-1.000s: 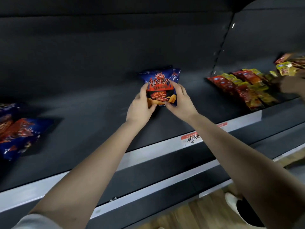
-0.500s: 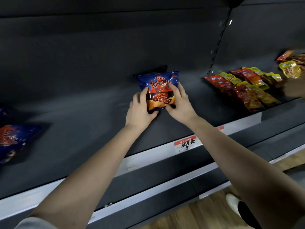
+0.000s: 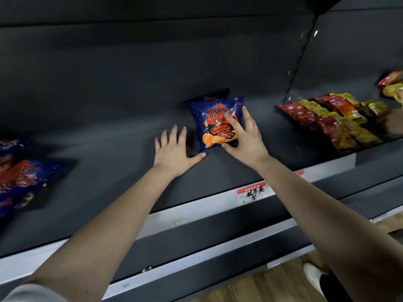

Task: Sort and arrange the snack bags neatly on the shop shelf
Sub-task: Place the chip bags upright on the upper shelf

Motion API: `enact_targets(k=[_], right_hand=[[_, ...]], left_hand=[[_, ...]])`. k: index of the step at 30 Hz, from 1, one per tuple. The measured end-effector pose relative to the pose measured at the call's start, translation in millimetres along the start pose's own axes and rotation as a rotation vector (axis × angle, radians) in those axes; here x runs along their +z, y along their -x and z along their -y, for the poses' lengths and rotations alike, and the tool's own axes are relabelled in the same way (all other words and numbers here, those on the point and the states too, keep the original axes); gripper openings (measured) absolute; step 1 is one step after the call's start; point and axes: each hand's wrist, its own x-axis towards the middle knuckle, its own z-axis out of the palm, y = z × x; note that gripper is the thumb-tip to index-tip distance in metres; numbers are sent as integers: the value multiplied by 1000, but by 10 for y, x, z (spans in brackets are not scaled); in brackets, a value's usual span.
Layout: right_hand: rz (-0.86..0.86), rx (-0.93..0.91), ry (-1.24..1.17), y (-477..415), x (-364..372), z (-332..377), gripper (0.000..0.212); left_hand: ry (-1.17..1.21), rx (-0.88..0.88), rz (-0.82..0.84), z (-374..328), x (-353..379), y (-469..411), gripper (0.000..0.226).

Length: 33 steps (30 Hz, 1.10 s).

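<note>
- Blue snack bag [image 3: 218, 122], barbecue flavour, crisps pictured on the front: we found it mid-shelf, standing at a lean with its top tipped back.
- Second bag [image 3: 210, 95]: dark top edge only, showing directly behind the blue snack bag; we could not tell more of it.
- Right hand [image 3: 245, 139]: fingers spread and nearly straight across the bag's front and right edge, thumb set against its lower edge; it pressed on the bag and was not curled round it.
- Left hand [image 3: 173, 148]: laid flat on the shelf [image 3: 109, 158] just left of the bag, fingers straight and apart, holding nothing. Its thumb tip reached the bag's lower left corner; we could not tell whether they touched.
- Blue bags [image 3: 24, 177]: lying flat at the far left of the same shelf, blurred.
- Red and yellow packets [image 3: 327, 124]: overlapping rows in the next bay to the right.
- Another person's hand [image 3: 394, 126]: at the right edge beside those packets, blurred.
- Price label [image 3: 251, 191]: red-topped, handwritten, on the shelf's front rail.
- White shoe [image 3: 314, 277]: on the wooden floor, lower right.
</note>
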Motion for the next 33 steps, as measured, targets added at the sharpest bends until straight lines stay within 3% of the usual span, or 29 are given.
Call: enact_targets(k=[13,23,33], right_hand=[[52,-70,167,28,-15,91,66],[104,-43,165,2,35,76,68],[30,-192,188,-57,27,244,75]], left_hand=[[-36,-16,154,59,47,13,84],[-24,-27,160,53,54,9,81],[-27,-3,142,111,-7,47,85]])
